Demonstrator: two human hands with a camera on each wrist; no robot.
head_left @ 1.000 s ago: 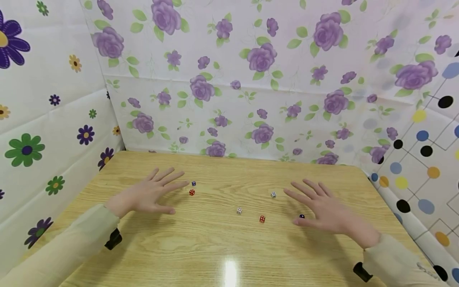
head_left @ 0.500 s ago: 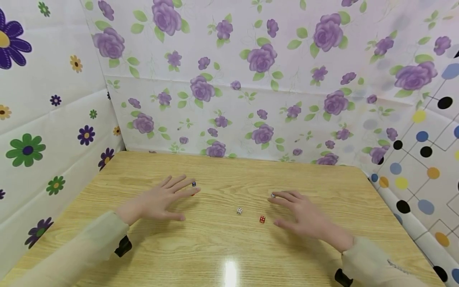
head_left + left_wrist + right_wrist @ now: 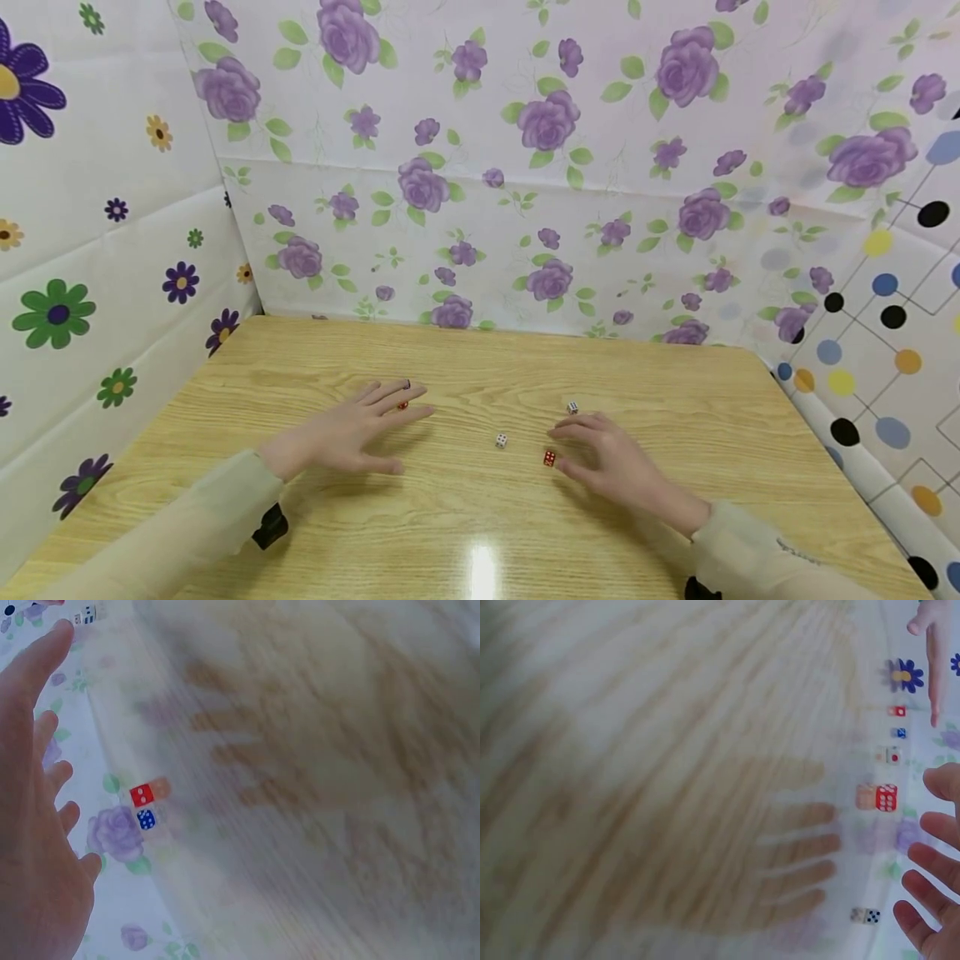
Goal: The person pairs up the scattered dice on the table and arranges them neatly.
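Note:
My left hand (image 3: 352,429) hovers over the left side of the table with fingers spread and holds nothing. Beyond its fingertips lie a red die (image 3: 142,796) and a blue die (image 3: 146,819), side by side; in the head view the fingers partly cover both. My right hand (image 3: 615,458), fingers loosely bent and holding nothing, is over the right side. Its thumb tip is right beside another red die (image 3: 550,458). One white die (image 3: 573,407) lies just past its index finger, and a second white die (image 3: 501,440) sits between the two hands.
The glossy wooden table (image 3: 480,508) reflects hands and dice. Behind it hangs a purple-rose cloth wall (image 3: 480,242). A flower-print wall (image 3: 135,250) stands at the left and a dotted wall (image 3: 885,358) at the right.
My right hand has moved left and nearer, toward the red die, its fingers bending more; the dark blue die seen beside it earlier is hidden. My left hand has drifted right over its two dice.

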